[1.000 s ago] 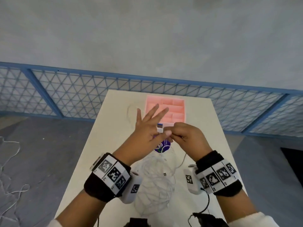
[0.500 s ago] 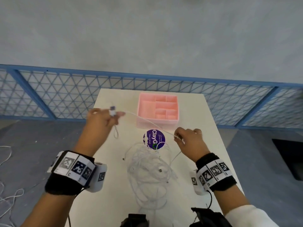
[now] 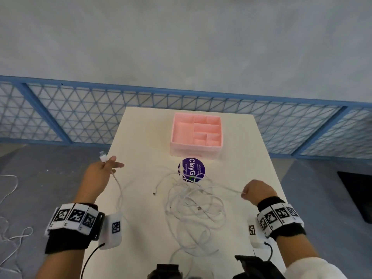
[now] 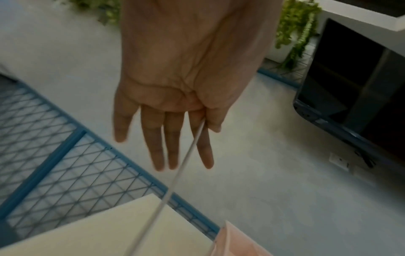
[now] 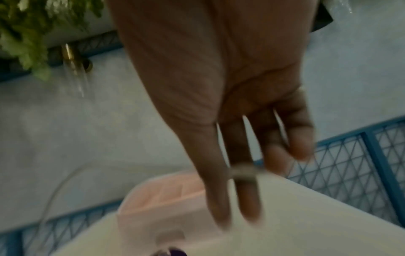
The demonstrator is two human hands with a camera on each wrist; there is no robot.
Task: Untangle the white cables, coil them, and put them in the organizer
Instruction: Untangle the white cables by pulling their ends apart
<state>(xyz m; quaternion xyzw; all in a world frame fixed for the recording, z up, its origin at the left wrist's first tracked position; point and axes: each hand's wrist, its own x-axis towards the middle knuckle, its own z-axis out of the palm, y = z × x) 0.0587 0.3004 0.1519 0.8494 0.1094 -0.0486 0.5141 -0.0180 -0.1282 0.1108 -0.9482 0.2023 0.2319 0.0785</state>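
Note:
A tangle of white cables (image 3: 193, 208) lies on the white table (image 3: 145, 133), in front of the pink organizer (image 3: 196, 135). My left hand (image 3: 106, 166) hovers at the table's left edge. It pinches one cable just below its USB plug (image 3: 103, 156), which sticks up past the fingers. In the left wrist view the thumb presses that cable (image 4: 186, 159) against the index finger of my left hand (image 4: 175, 121), and the other fingers are straight. My right hand (image 3: 255, 190), to the right of the tangle, pinches a strand (image 3: 231, 190). The right wrist view is blurred; my right hand (image 5: 241, 155) hangs above the organizer (image 5: 164, 194).
A round purple sticker (image 3: 191, 170) lies between the organizer and the tangle. A blue mesh fence (image 3: 80, 117) runs behind the table. More white cable (image 3: 12, 234) lies on the grey floor at the left. A loose plug end (image 3: 154, 193) rests left of the tangle.
My hands have drawn apart: the left went out to the table's left edge with the plug, and the right moved right and nearer to me along the cable.

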